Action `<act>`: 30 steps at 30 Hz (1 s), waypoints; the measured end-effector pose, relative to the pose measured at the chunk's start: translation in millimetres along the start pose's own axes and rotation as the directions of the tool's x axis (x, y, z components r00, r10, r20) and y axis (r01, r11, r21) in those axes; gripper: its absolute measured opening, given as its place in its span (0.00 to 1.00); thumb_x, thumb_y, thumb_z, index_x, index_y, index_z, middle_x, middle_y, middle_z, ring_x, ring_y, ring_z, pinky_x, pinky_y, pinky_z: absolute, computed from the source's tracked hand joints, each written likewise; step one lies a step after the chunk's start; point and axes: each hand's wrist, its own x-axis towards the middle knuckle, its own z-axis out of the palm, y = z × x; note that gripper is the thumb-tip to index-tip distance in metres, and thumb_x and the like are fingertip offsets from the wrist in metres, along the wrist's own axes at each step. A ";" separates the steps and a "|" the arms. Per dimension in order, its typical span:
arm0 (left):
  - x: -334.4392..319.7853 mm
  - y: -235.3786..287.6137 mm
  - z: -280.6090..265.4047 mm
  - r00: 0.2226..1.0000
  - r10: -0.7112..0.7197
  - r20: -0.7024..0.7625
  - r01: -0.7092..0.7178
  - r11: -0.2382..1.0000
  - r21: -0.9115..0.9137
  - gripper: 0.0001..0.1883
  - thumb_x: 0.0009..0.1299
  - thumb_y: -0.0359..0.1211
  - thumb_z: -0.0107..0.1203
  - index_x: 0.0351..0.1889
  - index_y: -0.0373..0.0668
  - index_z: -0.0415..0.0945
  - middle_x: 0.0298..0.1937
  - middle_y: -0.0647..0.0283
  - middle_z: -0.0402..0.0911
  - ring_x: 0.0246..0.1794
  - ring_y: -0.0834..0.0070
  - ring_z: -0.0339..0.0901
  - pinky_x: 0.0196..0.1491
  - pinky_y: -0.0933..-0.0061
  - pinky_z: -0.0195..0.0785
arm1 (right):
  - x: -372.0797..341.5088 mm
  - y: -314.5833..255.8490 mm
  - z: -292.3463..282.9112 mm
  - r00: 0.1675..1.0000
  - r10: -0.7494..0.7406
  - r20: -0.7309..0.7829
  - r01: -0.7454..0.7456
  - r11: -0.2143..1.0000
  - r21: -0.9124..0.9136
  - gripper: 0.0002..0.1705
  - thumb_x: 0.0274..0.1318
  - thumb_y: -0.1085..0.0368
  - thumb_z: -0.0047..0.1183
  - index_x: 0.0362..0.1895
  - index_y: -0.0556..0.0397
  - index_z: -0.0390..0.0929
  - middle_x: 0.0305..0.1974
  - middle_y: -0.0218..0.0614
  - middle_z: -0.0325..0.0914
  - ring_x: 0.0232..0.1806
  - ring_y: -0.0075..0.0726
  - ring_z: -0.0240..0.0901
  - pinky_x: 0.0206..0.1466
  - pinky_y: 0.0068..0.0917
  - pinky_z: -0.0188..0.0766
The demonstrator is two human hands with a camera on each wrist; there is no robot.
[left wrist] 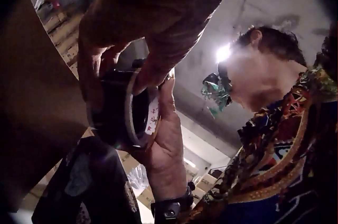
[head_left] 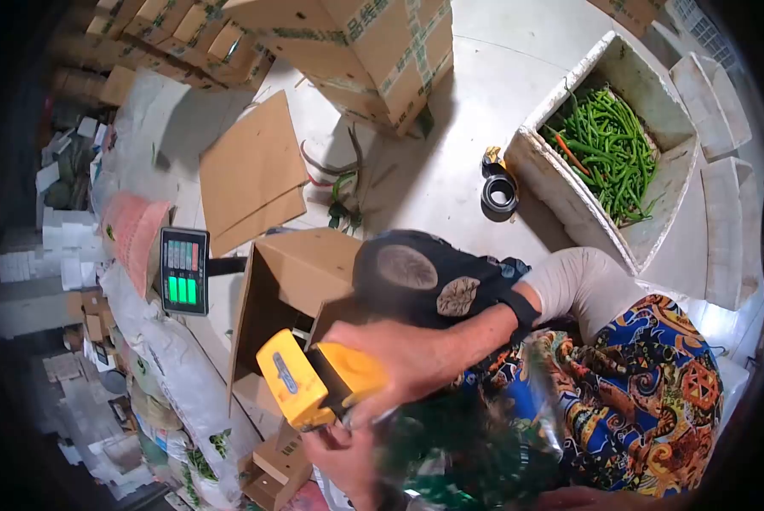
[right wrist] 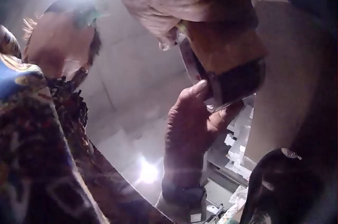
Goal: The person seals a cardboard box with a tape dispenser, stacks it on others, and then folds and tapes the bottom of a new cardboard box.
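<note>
A yellow tape dispenser [head_left: 290,375] with a dark middle is held between both hands above an open cardboard box [head_left: 301,260]. My right hand [head_left: 399,356] grips its upper side, the fingers curled over the yellow part. At its lower edge my left hand [head_left: 349,460] pinches with thumb and fingertips. In the left wrist view a dark round roll [left wrist: 112,110] with red print inside its core sits between the left hand [left wrist: 153,15] above and the right hand [left wrist: 166,163] below. In the right wrist view the dispenser [right wrist: 235,78] is tilted and shadowed, touched by both hands.
A digital scale display [head_left: 184,271] stands left of the box. Flat cardboard [head_left: 254,170] lies on the floor. A foam box [head_left: 586,200] holds green peppers [head_left: 605,153]; beside it lies a black roll [head_left: 498,196]. Taller cartons [head_left: 373,60] stand behind.
</note>
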 end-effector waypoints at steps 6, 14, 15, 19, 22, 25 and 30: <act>-12.4 26.3 -4.0 0.986 -0.040 0.164 0.026 0.996 0.087 0.34 0.62 0.30 0.66 0.64 0.33 0.62 0.56 0.57 0.73 0.52 0.68 0.73 0.55 0.68 0.68 | -17.7 28.4 9.8 0.975 -0.202 -0.094 0.213 0.968 0.130 0.35 0.52 0.47 0.65 0.49 0.56 0.60 0.34 0.41 0.72 0.35 0.37 0.70 0.38 0.32 0.67; -9.2 9.3 4.6 0.975 -0.024 0.222 0.004 0.996 0.088 0.36 0.57 0.22 0.65 0.64 0.35 0.63 0.61 0.54 0.71 0.57 0.66 0.73 0.60 0.65 0.67 | -24.8 -11.0 -28.1 0.960 -0.256 -0.116 0.274 0.945 0.178 0.32 0.50 0.52 0.67 0.48 0.56 0.64 0.31 0.42 0.74 0.34 0.45 0.75 0.37 0.34 0.68; -5.5 27.7 26.9 0.990 0.013 0.141 -0.025 0.996 0.083 0.37 0.56 0.18 0.63 0.65 0.35 0.61 0.61 0.54 0.72 0.57 0.65 0.73 0.61 0.65 0.66 | -24.5 -10.0 -29.9 0.955 -0.232 -0.185 0.260 0.954 0.149 0.32 0.49 0.51 0.67 0.47 0.56 0.65 0.30 0.43 0.74 0.32 0.46 0.74 0.36 0.35 0.68; -1.3 70.3 62.1 0.991 0.056 0.124 -0.048 0.997 -0.066 0.44 0.56 0.42 0.67 0.64 0.23 0.61 0.60 0.48 0.70 0.60 0.62 0.69 0.64 0.64 0.60 | -26.6 -2.8 -39.2 0.990 -0.043 -0.135 0.061 0.989 0.132 0.41 0.42 0.55 0.72 0.55 0.56 0.63 0.40 0.43 0.76 0.42 0.43 0.77 0.44 0.35 0.71; 0.3 67.1 60.2 0.990 0.016 0.142 -0.002 0.995 -0.096 0.41 0.56 0.39 0.66 0.63 0.24 0.62 0.60 0.49 0.71 0.59 0.62 0.70 0.64 0.64 0.60 | -26.5 6.0 -35.6 0.987 -0.032 -0.155 0.047 0.994 0.095 0.39 0.41 0.58 0.72 0.54 0.56 0.63 0.40 0.44 0.74 0.42 0.44 0.73 0.44 0.34 0.68; 1.8 49.3 38.0 0.986 -0.081 0.148 0.087 0.995 -0.038 0.37 0.58 0.34 0.64 0.63 0.26 0.63 0.59 0.50 0.72 0.59 0.65 0.70 0.64 0.66 0.61 | -23.8 14.0 -22.0 0.987 -0.042 -0.152 0.063 0.989 0.133 0.37 0.49 0.50 0.67 0.52 0.59 0.63 0.37 0.40 0.76 0.40 0.30 0.72 0.44 0.29 0.70; -6.9 23.3 37.1 0.991 0.075 0.113 -0.043 0.963 -0.265 0.33 0.60 0.18 0.59 0.64 0.29 0.61 0.60 0.49 0.72 0.60 0.64 0.72 0.63 0.66 0.65 | -30.7 11.2 -18.0 0.995 0.055 -0.086 -0.020 0.930 0.367 0.46 0.49 0.59 0.67 0.67 0.58 0.56 0.61 0.36 0.65 0.62 0.27 0.61 0.65 0.29 0.60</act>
